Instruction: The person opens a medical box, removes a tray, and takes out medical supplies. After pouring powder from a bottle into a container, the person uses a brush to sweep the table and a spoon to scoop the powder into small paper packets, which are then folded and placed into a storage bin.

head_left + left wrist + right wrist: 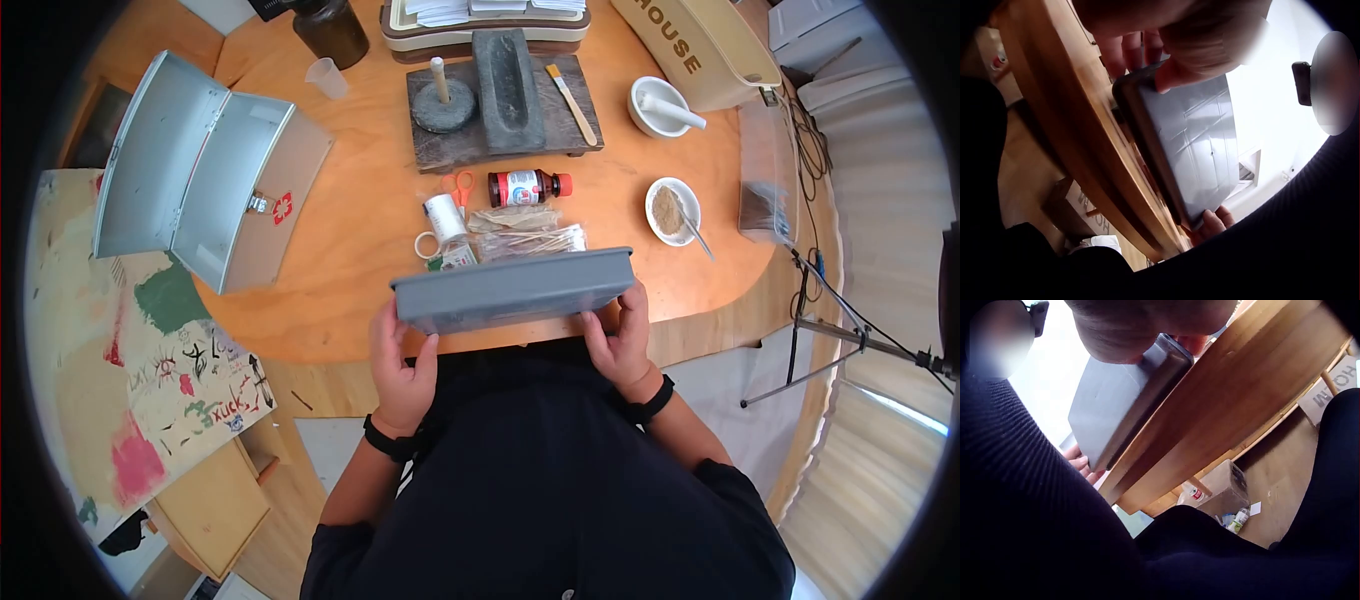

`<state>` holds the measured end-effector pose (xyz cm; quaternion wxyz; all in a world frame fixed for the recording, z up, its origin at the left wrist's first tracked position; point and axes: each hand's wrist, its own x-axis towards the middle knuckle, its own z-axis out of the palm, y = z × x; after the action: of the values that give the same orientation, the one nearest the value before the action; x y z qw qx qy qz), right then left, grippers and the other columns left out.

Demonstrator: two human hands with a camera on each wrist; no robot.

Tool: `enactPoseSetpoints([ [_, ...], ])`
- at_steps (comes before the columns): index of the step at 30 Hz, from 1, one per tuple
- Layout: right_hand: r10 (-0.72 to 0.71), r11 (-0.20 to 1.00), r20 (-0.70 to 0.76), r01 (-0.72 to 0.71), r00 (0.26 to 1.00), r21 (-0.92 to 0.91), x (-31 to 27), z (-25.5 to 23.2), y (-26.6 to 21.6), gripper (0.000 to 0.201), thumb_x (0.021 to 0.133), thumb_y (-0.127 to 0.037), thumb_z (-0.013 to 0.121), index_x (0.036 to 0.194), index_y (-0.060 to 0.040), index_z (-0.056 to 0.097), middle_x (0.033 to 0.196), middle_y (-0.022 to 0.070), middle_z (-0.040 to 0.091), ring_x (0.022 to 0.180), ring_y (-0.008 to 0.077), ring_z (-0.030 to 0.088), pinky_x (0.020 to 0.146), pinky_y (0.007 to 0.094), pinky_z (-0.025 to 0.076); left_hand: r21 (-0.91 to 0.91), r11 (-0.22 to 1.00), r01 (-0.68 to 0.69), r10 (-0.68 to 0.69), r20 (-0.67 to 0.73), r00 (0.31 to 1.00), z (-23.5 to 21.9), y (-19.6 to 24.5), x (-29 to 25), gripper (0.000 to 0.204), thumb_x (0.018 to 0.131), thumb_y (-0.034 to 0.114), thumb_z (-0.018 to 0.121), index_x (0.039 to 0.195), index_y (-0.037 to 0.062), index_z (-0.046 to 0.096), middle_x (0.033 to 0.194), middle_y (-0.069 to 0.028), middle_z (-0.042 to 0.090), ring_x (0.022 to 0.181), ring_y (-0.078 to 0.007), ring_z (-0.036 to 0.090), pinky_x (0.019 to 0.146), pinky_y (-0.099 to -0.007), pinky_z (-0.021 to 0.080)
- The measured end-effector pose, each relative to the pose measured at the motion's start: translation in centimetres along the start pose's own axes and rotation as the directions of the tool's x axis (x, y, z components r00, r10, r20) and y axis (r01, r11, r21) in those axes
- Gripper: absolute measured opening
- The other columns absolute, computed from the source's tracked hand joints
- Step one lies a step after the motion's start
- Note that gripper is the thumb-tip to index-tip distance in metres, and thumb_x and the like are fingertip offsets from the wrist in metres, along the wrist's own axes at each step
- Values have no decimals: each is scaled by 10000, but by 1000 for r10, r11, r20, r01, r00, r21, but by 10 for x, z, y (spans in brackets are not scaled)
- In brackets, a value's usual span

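Observation:
A grey rectangular tray [515,292] is held tilted on its long side at the table's near edge, its underside toward the body. My left hand [404,372] grips its left end, thumb on the underside and fingers behind the rim; the left wrist view shows the same hand [1179,44] on the tray [1194,144]. My right hand [622,340] grips the other end, and in the right wrist view this hand [1147,331] covers one corner of the tray [1116,394]. Just beyond it lie cotton swabs [535,242], a white roll [445,217], orange scissors [460,187] and a brown bottle [522,188].
An open metal box [215,180] stands at the left. A dark board [430,150] carries a stone trough [508,95] and a round stone [444,108]. Toward the right are a mortar [650,120], a bowl of powder [668,222] and a tripod [800,325].

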<state>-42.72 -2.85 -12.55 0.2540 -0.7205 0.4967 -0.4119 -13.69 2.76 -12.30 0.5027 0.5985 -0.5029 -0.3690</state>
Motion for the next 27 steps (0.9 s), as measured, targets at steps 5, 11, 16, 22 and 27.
enactPoseSetpoints([
  [5,-13,1000,1,13,1000,-3,1,-1,3,519,821,-6,719,1289,8,495,1276,211,553,1154,363,567,987,406,462,79,997,10,-12,28,1000,-1,0,4,514,892,-21,633,1369,-87,451,1325,-206,495,1253,-315,517,1072,-384,438],
  [11,16,999,-7,-16,1000,48,-9,0,10,506,812,-9,737,1262,6,506,1256,220,560,1135,374,575,979,405,466,263,960,-98,87,54,995,-9,1,-3,515,884,2,647,1360,-92,475,1332,-221,488,1231,-354,520,1055,-394,412],
  [16,28,999,7,-28,1000,22,-5,-7,4,508,768,0,749,1221,-5,519,1247,222,580,1093,377,592,929,403,490,320,943,-92,64,96,993,-16,15,-4,473,930,18,585,1374,-98,472,1334,-222,482,1194,-331,523,1056,-379,396],
  [22,30,999,124,-24,992,-47,-4,-25,-4,408,798,-29,670,1180,12,531,1270,219,573,1126,341,582,981,395,455,-275,923,270,-263,64,963,-20,34,-12,446,1076,227,391,1384,-77,499,1354,-143,489,1168,-219,516,1011,-321,399],
  [27,-84,996,121,79,989,48,-4,-32,-17,356,825,-65,688,1147,-25,539,1310,241,563,1160,352,587,980,415,466,3,980,201,-198,159,967,-37,72,-4,465,1086,276,367,1399,-30,524,1329,-70,545,1159,-130,509,926,-254,410],
])
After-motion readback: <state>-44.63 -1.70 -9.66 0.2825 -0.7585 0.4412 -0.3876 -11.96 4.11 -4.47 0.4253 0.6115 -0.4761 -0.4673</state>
